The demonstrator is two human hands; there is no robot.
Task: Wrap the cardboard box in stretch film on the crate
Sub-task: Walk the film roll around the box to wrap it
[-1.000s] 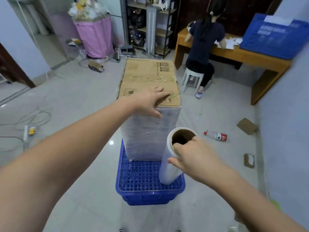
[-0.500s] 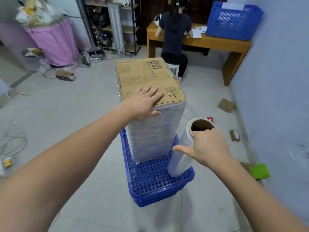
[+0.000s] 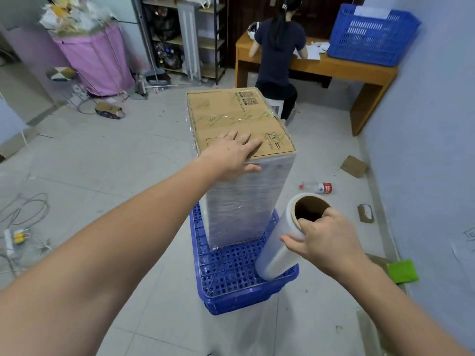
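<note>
Cardboard box point(image 3: 240, 119) stands upright on blue crate point(image 3: 231, 273), sides film-wrapped. Left hand point(image 3: 232, 155) stays flat, fingers spread, on box top. Right hand point(image 3: 323, 242) still grips film roll point(image 3: 280, 242) by its core; roll has shifted further right of the box.

You've got a tan box point(image 3: 239, 119) with black print, its sides sheathed in cloudy film; blue perforated crate point(image 3: 231, 273) beneath; milky roll point(image 3: 280, 247), brown core; pale grey floor point(image 3: 115, 155).

left hand point(image 3: 232, 156) flat on top of the cardboard box point(image 3: 241, 124), right hand point(image 3: 325, 244) gripping the stretch film roll point(image 3: 279, 249) tilted on the blue crate point(image 3: 231, 273).
</note>
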